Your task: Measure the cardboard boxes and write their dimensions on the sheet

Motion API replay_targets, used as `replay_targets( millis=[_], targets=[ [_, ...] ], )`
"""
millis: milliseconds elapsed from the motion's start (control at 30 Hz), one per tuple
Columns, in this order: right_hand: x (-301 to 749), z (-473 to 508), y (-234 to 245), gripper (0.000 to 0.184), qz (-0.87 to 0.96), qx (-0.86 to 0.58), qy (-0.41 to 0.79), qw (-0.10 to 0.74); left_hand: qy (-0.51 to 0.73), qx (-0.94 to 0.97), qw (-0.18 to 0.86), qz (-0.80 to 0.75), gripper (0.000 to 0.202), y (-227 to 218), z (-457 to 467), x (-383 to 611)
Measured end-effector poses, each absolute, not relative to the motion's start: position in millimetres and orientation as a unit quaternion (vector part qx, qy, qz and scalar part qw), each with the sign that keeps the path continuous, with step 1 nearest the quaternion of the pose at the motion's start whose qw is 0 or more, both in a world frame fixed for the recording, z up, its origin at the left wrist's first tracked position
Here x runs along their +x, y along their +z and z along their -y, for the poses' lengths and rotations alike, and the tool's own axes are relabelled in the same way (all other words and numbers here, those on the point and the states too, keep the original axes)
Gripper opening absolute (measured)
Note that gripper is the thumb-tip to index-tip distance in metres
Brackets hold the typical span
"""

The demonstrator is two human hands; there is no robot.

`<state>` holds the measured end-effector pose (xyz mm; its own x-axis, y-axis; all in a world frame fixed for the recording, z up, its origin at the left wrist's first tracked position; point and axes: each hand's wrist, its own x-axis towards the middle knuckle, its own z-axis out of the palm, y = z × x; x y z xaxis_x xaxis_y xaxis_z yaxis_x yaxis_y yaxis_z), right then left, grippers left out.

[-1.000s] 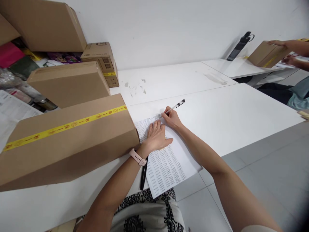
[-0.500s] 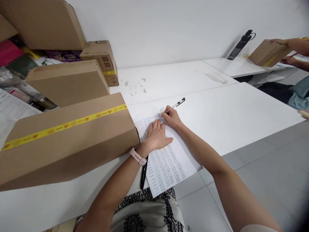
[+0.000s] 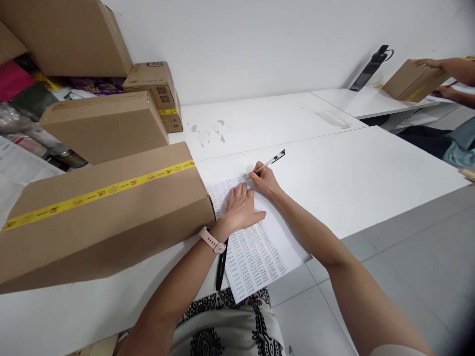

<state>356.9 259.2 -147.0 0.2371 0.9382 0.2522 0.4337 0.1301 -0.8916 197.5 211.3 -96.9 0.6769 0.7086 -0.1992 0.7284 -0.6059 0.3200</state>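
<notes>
A printed sheet (image 3: 256, 252) full of small rows of text lies on the white table (image 3: 345, 173), hanging over its front edge. My left hand (image 3: 240, 207) rests flat on the sheet, fingers stretched out, a pink watch on its wrist. My right hand (image 3: 262, 180) is closed on a white pen with a black cap (image 3: 270, 161), its tip down on the top of the sheet. A second black pen (image 3: 221, 267) lies on the table under my left wrist.
A long cardboard box with yellow tape (image 3: 100, 217) sits just left of the sheet. More boxes (image 3: 104, 123) and clutter pile up behind it. At far right another person's hands hold a small box (image 3: 413, 80) on a further table.
</notes>
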Motion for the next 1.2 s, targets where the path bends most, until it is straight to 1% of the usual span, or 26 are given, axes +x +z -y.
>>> replay_targets(
  millis=[367, 700, 1200],
  targets=[
    [356.7, -257.1, -143.8, 0.016, 0.555, -0.618, 0.257, 0.495, -0.023, 0.894, 0.193, -0.404, 0.075, -96.4, -211.1, 197.5],
    [359.3, -260.4, -147.8, 0.014, 0.545, -0.615, 0.260, 0.507, -0.030, 0.894, 0.197, -0.402, 0.079, -94.0, -210.5, 197.0],
    [358.7, -259.8, -146.5, 0.015, 0.558, -0.619, 0.254, 0.490, -0.023, 0.895, 0.196, -0.401, 0.079, -98.8, -211.7, 197.5]
  ],
)
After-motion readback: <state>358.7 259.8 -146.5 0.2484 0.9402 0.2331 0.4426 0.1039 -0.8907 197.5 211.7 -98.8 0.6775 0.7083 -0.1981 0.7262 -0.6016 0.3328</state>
